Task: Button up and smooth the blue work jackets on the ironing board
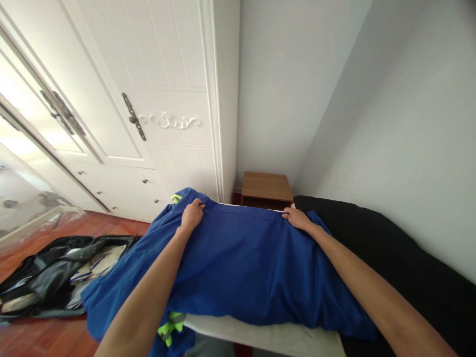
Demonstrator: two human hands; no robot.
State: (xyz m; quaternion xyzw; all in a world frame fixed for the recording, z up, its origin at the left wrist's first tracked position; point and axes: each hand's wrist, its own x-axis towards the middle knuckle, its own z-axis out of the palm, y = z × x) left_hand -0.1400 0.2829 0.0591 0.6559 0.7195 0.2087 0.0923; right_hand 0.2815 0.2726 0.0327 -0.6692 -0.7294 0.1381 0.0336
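A large blue garment (234,258) with bits of fluorescent yellow-green trim lies spread over a pale surface (267,337). My left hand (192,215) pinches its far edge toward the left. Further right along that same edge, my right hand (296,218) grips the cloth too. Between the two hands the edge runs fairly straight. Loose blue fabric hangs off the left side, and a yellow-green and grey strip (171,327) shows beneath it near my left forearm.
An open suitcase (63,272) with clothes lies on the reddish wood floor (74,342) at left. A white wardrobe (167,64) stands behind. Past the far edge is a small wooden nightstand (267,186). Black fabric (390,258) covers the right side by the wall.
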